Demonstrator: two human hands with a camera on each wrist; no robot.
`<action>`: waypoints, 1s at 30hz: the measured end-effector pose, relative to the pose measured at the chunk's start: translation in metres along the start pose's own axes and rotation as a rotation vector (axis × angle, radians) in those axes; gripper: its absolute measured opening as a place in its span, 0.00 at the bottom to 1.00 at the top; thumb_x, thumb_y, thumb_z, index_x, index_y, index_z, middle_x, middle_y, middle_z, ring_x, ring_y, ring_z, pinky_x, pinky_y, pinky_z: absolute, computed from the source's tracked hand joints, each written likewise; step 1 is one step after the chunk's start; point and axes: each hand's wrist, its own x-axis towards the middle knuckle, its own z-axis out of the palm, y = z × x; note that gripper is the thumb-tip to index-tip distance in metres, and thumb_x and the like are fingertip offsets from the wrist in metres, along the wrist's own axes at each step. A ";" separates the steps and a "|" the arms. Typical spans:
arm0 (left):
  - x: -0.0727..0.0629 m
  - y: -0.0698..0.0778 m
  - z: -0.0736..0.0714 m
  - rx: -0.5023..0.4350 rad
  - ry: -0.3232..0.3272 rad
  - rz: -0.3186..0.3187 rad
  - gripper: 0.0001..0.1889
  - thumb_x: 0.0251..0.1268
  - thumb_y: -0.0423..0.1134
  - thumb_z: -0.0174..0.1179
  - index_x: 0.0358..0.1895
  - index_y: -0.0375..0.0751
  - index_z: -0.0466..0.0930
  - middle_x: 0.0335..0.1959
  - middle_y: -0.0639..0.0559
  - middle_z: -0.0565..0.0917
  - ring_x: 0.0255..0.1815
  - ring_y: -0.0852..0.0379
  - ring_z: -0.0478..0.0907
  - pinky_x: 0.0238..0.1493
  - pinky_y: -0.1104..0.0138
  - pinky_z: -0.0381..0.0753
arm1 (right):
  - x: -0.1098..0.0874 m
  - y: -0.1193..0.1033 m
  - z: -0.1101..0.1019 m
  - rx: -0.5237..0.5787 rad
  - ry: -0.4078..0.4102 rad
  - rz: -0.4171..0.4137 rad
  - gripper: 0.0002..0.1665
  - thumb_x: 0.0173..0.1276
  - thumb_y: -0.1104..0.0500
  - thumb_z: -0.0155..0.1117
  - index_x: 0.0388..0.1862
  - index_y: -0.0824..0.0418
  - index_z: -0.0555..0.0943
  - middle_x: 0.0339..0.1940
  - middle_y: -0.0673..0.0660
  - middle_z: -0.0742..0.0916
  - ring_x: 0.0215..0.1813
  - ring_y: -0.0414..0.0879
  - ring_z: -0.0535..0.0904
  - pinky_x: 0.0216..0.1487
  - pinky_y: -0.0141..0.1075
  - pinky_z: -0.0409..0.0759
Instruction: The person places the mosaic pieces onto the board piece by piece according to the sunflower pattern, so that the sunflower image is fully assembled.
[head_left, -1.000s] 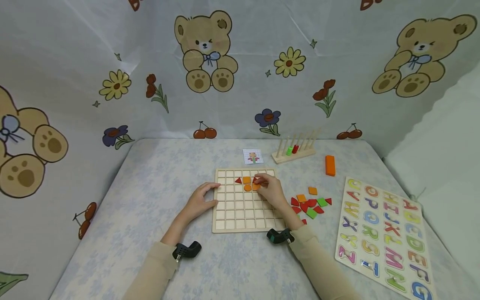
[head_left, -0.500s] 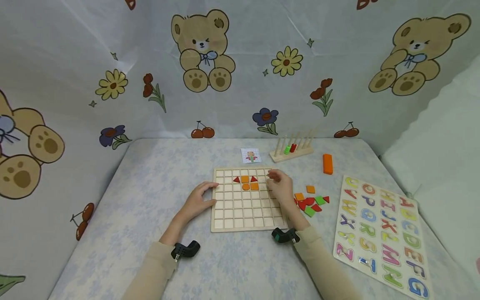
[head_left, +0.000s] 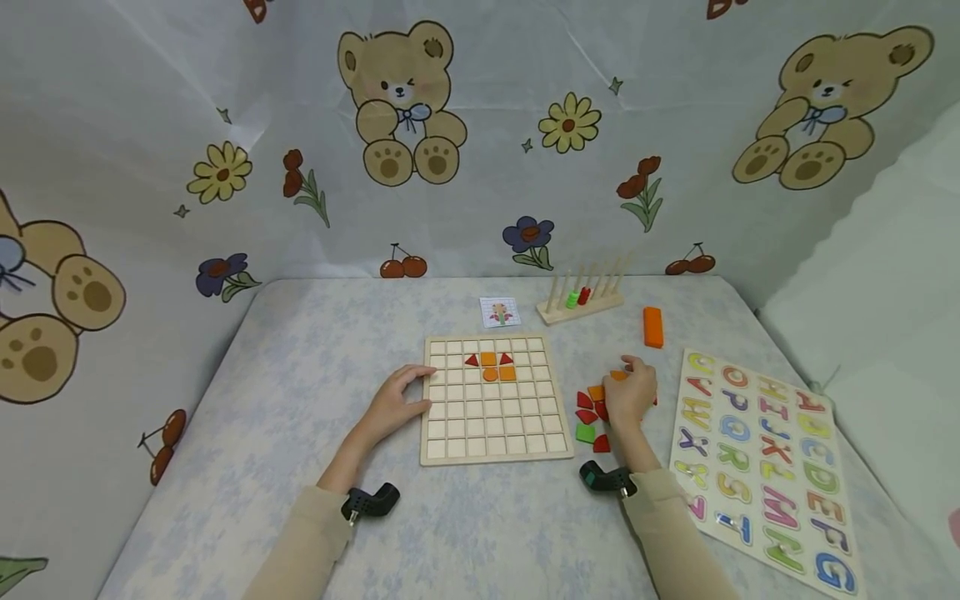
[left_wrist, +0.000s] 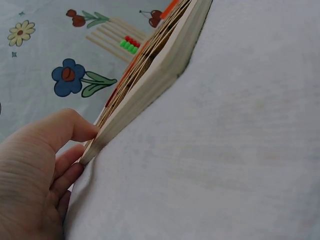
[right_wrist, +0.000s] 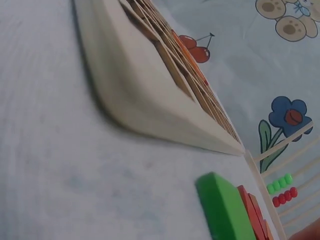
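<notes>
A wooden grid board (head_left: pixel 480 429) lies on the table. In its upper part sit two orange squares (head_left: pixel 488 358), an orange circle (head_left: pixel 491 375) and two red triangles (head_left: pixel 472 360). My left hand (head_left: pixel 395 396) rests at the board's left edge, thumb and fingers spread along it; the left wrist view shows its fingertips (left_wrist: pixel 90 131) touching the rim. My right hand (head_left: pixel 630 396) is over the loose pieces, fingers bent near an orange square (head_left: pixel 618 375); I cannot tell whether it pinches a piece. Red pieces (head_left: pixel 602 443) and a green piece (right_wrist: pixel 222 205) lie beside it.
Behind the board lie a small picture card (head_left: pixel 499 323) and a wooden peg rack (head_left: pixel 558 315) with green and red beads. An orange block (head_left: pixel 653 327) is at the back right. An alphabet puzzle board (head_left: pixel 714 442) lies right of my right hand.
My right hand has left the board and moved right to the loose pieces, uncovering the right orange square and red triangle. My left hand stays at the board's edge.
</notes>
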 end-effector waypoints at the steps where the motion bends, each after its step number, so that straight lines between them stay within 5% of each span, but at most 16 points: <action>1: 0.000 0.001 0.000 0.002 -0.001 0.002 0.26 0.64 0.35 0.66 0.66 0.44 0.74 0.69 0.43 0.72 0.75 0.41 0.62 0.74 0.44 0.63 | 0.000 0.000 0.000 0.011 -0.006 0.006 0.24 0.60 0.74 0.60 0.57 0.75 0.76 0.50 0.72 0.77 0.53 0.66 0.72 0.59 0.55 0.70; 8: 0.000 0.003 -0.002 0.006 -0.016 -0.007 0.27 0.65 0.35 0.66 0.67 0.44 0.74 0.70 0.43 0.72 0.76 0.41 0.62 0.75 0.44 0.62 | -0.001 -0.011 0.005 0.159 -0.098 -0.022 0.27 0.61 0.75 0.63 0.61 0.72 0.76 0.52 0.70 0.80 0.53 0.62 0.76 0.57 0.48 0.77; 15: -0.001 0.003 -0.001 0.006 -0.014 -0.007 0.26 0.65 0.35 0.66 0.67 0.43 0.74 0.69 0.42 0.72 0.76 0.41 0.62 0.75 0.44 0.62 | -0.021 -0.049 0.033 0.309 -0.399 -0.147 0.32 0.57 0.77 0.66 0.63 0.72 0.75 0.51 0.71 0.82 0.55 0.61 0.78 0.62 0.51 0.77; 24: 0.001 0.003 -0.001 0.014 -0.011 -0.004 0.27 0.63 0.33 0.66 0.66 0.41 0.75 0.68 0.42 0.74 0.75 0.41 0.63 0.75 0.44 0.62 | -0.061 -0.090 0.082 0.279 -0.783 -0.449 0.31 0.57 0.79 0.66 0.62 0.73 0.76 0.46 0.67 0.86 0.52 0.61 0.82 0.57 0.52 0.81; 30: 0.000 0.003 -0.003 0.001 -0.007 -0.003 0.26 0.63 0.33 0.66 0.66 0.41 0.75 0.67 0.42 0.74 0.75 0.41 0.63 0.75 0.45 0.61 | -0.070 -0.092 0.095 0.224 -0.792 -0.488 0.31 0.55 0.80 0.63 0.60 0.72 0.77 0.45 0.65 0.86 0.49 0.58 0.82 0.54 0.50 0.82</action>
